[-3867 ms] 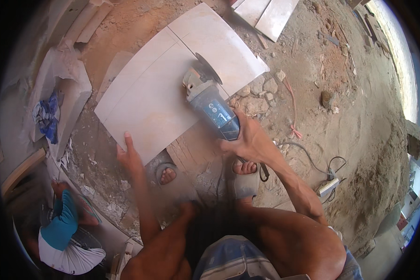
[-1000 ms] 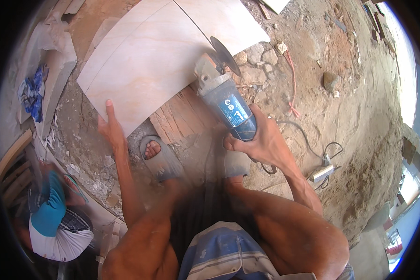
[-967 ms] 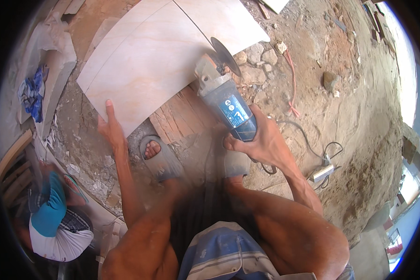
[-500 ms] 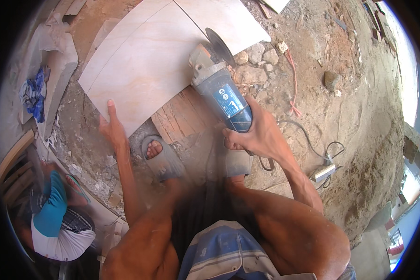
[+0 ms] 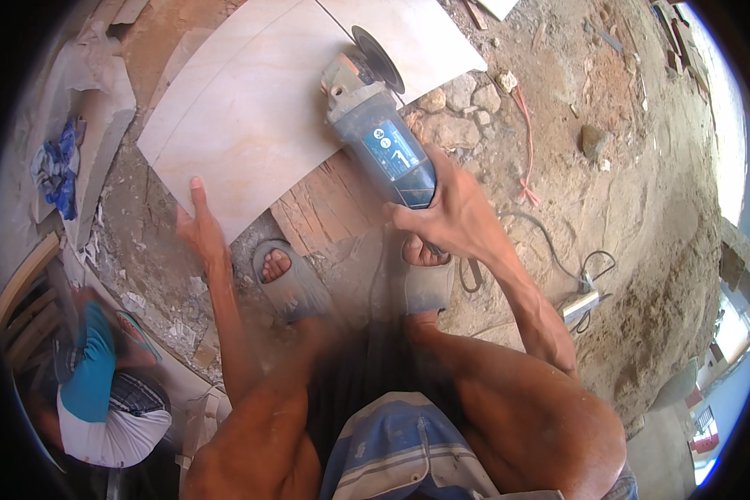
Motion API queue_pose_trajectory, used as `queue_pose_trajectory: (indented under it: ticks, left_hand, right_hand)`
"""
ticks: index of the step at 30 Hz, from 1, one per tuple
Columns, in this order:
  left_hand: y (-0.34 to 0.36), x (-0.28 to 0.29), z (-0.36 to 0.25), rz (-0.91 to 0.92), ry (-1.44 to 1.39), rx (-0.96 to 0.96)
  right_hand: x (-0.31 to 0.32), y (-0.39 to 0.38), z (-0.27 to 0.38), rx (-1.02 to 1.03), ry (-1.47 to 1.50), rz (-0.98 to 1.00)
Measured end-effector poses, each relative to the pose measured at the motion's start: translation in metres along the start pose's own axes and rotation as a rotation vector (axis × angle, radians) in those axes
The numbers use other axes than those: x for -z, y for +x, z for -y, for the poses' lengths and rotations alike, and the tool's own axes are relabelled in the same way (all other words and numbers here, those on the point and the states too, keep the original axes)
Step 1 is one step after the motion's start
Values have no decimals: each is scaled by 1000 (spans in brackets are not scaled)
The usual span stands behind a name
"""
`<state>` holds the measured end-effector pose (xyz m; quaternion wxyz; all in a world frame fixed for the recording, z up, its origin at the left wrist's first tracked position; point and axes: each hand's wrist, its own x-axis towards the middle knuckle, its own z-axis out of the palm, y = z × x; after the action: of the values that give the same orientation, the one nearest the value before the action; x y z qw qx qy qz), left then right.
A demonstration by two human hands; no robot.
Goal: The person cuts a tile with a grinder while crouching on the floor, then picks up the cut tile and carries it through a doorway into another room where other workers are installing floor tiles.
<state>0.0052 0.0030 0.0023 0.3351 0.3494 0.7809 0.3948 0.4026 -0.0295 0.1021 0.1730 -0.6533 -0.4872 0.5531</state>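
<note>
A pale marble-look tile (image 5: 233,125) rests over a wooden block (image 5: 325,204), with a thin line on it and a dark straight cut near its right part. My left hand (image 5: 202,232) grips the tile's near-left edge, thumb on top. My right hand (image 5: 450,208) is closed round the rear of a blue and grey angle grinder (image 5: 379,142). The grinder's dark disc (image 5: 379,58) is over the cut, hiding part of it. I cannot tell whether it touches the tile. My sandalled feet are just below the tile.
A person in a teal and white top (image 5: 92,392) crouches at lower left. Further about are a blue crumpled cloth (image 5: 58,167), stones (image 5: 454,125), pink string (image 5: 525,146), cables with a white socket strip (image 5: 579,304), loose boards and rough dirt ground (image 5: 642,250).
In the last second the grinder and my right hand have moved away from me and leftward along the cut. My left hand stays at the edge. The view has shifted since the earliest frame.
</note>
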Motion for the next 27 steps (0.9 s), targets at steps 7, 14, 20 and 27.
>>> queue_pose_trajectory:
  ticks: [7, 14, 20, 27]
  left_hand:
    - [1, 0, 3, 3, -22, -3]
    - [0, 0, 1, -4, 1, -6]
    - [1, 1, 1, -5, 27, 5]
    - [-1, -1, -1, -8, 7, -7]
  right_hand:
    - [0, 0, -4, -49, -14, 22]
    - [2, -9, -2, 2, 77, 24]
    - [4, -15, -1, -3, 115, 35]
    - [1, -7, -8, -39, 52, 17]
